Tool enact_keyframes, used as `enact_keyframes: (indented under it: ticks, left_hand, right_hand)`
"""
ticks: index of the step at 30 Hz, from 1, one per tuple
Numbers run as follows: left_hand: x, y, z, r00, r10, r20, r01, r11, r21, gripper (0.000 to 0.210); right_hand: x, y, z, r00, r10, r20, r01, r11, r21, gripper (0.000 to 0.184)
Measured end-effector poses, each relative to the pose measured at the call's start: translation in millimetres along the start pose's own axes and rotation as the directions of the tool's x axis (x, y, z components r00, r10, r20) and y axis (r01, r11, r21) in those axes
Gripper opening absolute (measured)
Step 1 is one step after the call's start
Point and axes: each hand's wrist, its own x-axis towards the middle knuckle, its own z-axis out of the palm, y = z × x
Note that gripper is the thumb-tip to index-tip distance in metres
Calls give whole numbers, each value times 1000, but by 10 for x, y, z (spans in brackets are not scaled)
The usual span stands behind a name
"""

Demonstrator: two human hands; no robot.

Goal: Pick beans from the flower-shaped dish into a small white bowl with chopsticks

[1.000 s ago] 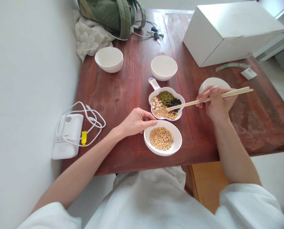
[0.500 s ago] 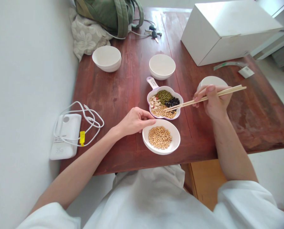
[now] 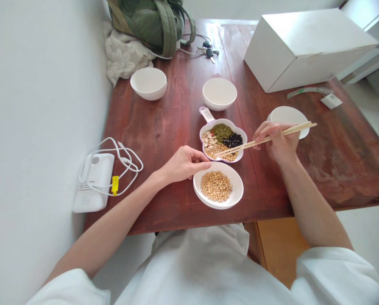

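Note:
My left hand (image 3: 188,164) grips the rim of a white bowl (image 3: 237,195) with thumb and fingers, at its upper left. A heap of soybeans (image 3: 216,186) lies inside that bowl. In my right hand (image 3: 280,142) is a pair of wooden chopsticks (image 3: 256,142). Their tips reach into a flower-shaped dish (image 3: 245,142) with a short handle, just beyond the bowl. Mung beans (image 3: 222,132), black beans (image 3: 233,140), peanuts (image 3: 210,139) and more soybeans (image 3: 229,156) sit in it. The tips are among the soybeans; whether they pinch one I cannot tell.
Two white bowls (image 3: 219,94) stand behind the dish, and another white bowl (image 3: 288,114) is partly behind my right hand. A power bank (image 3: 96,186) with a cable lies left. Keys (image 3: 209,51), a green bag (image 3: 141,25) and a white box (image 3: 304,51) are at the back.
My right hand and the chopsticks have shifted left and toward me, their tips now nearer the dish's front edge. My left hand stays on the bowl. The whole view has moved slightly.

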Motion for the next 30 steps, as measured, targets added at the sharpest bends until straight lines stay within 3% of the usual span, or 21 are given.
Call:
enact_keyframes:
  ticks: [3, 7, 10, 21, 26, 30]
  left_hand:
    - [-1, -5, 3, 1000, -8, 1, 8, 1000, 7, 28]
    - [-3, 0, 6, 1000, -7, 3, 7, 1000, -2, 27]
    - [-2, 4, 6, 1000, -14, 5, 14, 1000, -6, 26]
    - [-1, -4, 6, 1000, -9, 12, 9, 1000, -7, 26]
    - [-2, 5, 7, 1000, -26, 12, 26, 1000, -10, 26]
    - [-2, -3, 5, 1000, -24, 10, 24, 1000, -12, 27]
  right_hand:
    - [8, 20, -20, 999, -24, -49, 22, 999, -38, 49]
    - [8, -7, -12, 999, -13, 37, 16, 995, -100, 43]
    - [2, -46, 13, 995, 8, 96, 0, 996, -89, 41]
    - [-6, 9, 24, 991, 60, 117, -59, 998, -13, 39]
    - [-13, 32, 50, 992, 93, 85, -97, 995, 40, 40]
    - [-4, 11, 62, 998, 59, -2, -58, 985, 164, 47]
